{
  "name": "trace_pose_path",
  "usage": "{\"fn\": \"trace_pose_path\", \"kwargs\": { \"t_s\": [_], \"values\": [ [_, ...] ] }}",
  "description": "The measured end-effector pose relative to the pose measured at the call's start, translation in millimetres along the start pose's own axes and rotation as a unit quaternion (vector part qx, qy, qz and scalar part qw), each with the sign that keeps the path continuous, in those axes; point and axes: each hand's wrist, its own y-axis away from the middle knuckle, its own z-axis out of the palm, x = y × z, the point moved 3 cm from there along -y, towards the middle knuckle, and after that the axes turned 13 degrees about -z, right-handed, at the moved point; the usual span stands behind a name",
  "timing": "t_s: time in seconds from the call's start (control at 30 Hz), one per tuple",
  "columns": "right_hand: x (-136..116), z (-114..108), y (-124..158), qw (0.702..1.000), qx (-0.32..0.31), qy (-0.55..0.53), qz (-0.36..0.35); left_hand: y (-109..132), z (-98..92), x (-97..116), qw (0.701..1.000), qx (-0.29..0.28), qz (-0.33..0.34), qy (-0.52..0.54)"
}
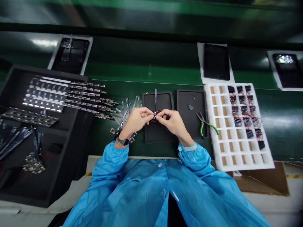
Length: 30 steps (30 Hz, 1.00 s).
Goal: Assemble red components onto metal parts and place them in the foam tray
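Between the fingertips of my left hand [138, 120] and my right hand [172, 122] is a small circuit board with a flat ribbon cable [155, 99] that stands away from me. Both hands pinch it over a shallow black tray [158, 137]. Fingers cover most of the board, and dark red bits show beneath them. Left of my left hand lies a loose pile of ribbon cables [123, 110] with small boards. To the right, a second black tray [189, 121] holds a small dark grey piece [190, 107] and green-handled pliers [206, 124] resting across its edge.
A white foam tray [221, 161] on the right holds dark parts with red wires in several compartments. On the left, a big black bin [81, 142] carries strips of circuit boards [47, 94] and ribbon cables. Dark tablet-like panels [216, 61] lie farther back. An open cardboard box [267, 179] sits below.
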Motion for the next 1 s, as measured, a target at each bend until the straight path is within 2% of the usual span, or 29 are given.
{"fn": "trace_pose_path", "kwargs": {
  "t_s": [0.23,0.5,1.0],
  "values": [
    [0.7,-1.8,-0.1,0.999,-0.023,-0.020,0.011,-2.4,-3.1,-1.7,0.999,-0.032,-0.001,0.009],
    [1.1,-6.1,-1.2,0.991,-0.098,-0.086,0.031,1.4,-5.2,3.7,0.994,-0.105,-0.020,0.023],
    [4.8,-4.4,-1.5,0.988,-0.112,-0.102,0.022,1.1,-4.2,1.5,0.991,-0.126,-0.030,0.017]
  ]
}}
